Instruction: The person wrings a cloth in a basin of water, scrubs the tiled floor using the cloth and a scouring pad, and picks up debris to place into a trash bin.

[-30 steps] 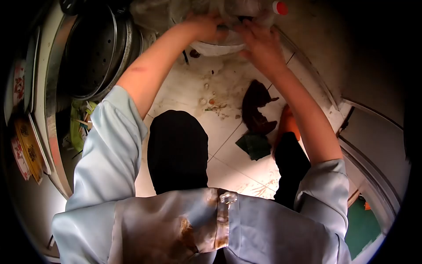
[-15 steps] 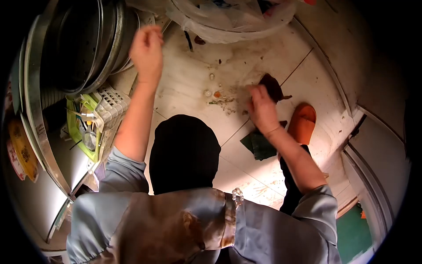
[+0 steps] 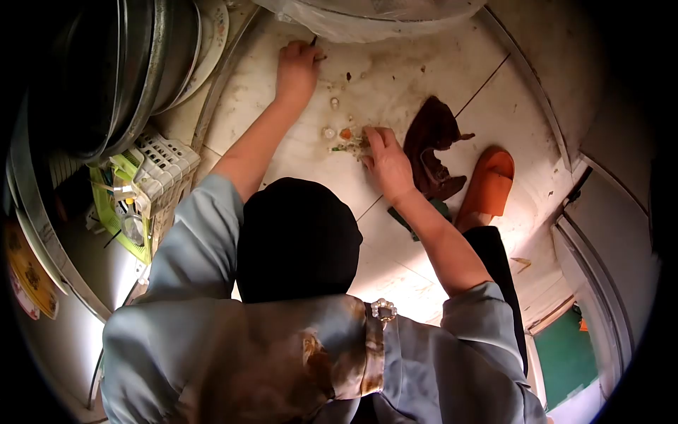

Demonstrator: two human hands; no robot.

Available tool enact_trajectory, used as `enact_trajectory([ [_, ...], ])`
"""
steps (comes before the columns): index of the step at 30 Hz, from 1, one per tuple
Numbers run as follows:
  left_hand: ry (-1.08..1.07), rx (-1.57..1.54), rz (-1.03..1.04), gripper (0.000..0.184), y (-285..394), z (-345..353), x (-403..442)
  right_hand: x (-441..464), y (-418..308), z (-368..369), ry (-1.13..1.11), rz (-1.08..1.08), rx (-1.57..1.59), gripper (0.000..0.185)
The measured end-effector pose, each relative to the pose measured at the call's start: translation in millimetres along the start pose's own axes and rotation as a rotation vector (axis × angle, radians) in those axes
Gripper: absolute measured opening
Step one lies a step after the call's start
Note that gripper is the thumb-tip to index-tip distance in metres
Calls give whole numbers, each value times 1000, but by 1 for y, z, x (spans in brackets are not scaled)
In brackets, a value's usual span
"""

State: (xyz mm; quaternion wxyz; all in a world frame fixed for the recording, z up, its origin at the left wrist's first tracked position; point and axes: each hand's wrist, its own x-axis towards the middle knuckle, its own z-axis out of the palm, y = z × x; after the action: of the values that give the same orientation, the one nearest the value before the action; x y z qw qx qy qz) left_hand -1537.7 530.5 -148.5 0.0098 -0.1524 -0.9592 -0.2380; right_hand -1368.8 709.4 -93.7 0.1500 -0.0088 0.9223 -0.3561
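My left hand (image 3: 296,69) reaches forward to the floor below the plastic-lined container, its fingers closed about a dark strip-like scrap (image 3: 313,41). My right hand (image 3: 390,166) is low over the middle of the floor, thumb and fingers apart, fingertips at a patch of wet food scraps (image 3: 359,141). An orange bit (image 3: 345,133) lies among these scraps. Just right of my right hand is a crumpled dark red-brown cloth (image 3: 429,141). A dark green flat piece (image 3: 439,208) shows partly beneath the cloth and my forearm.
A container lined with clear plastic (image 3: 381,25) stands at the top. Large metal pans (image 3: 152,78) lean at upper left, above a white plastic basket (image 3: 166,164) holding utensils. An orange slipper (image 3: 487,185) on a foot is at right. Cabinet doors (image 3: 607,219) edge the right side.
My left hand has moved from beside the pans to the dark scrap on the floor. My right hand has shifted left to the food scraps. The red-brown cloth now lies more spread out, over the green piece.
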Motion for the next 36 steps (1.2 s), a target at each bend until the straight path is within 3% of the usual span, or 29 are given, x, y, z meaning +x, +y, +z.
enact_trajectory([
  [2,-82,-44,75,35,-1,-9,-26,8,-6,9,32,-19,7,47],
  [8,-281,-392,-15,48,28,-28,-105,23,-19,32,11,9,3,37],
  [11,-275,-491,-71,56,43,-34,-117,23,-20,31,29,50,-4,36],
  [14,-102,-239,-98,59,51,-38,-118,22,-25,31,127,86,28,35],
  [17,-321,-282,-160,55,50,-33,-125,22,-29,39,163,85,66,35],
  [21,-330,-496,-328,44,48,-17,-127,27,-41,54,304,112,335,35],
  [22,-325,-607,-397,42,45,-13,-130,28,-47,57,353,203,433,31],
  [25,-363,-787,-610,40,45,-16,-126,28,-52,56,342,284,503,31],
  [27,-245,-1103,-598,38,49,-32,-117,30,-70,34,346,332,618,34],
  [30,-92,-1200,-447,39,79,-103,-73,46,-113,-26,452,63,699,36],
  [36,220,-990,46,41,131,-195,26,87,-167,-147,685,-392,352,41],
])
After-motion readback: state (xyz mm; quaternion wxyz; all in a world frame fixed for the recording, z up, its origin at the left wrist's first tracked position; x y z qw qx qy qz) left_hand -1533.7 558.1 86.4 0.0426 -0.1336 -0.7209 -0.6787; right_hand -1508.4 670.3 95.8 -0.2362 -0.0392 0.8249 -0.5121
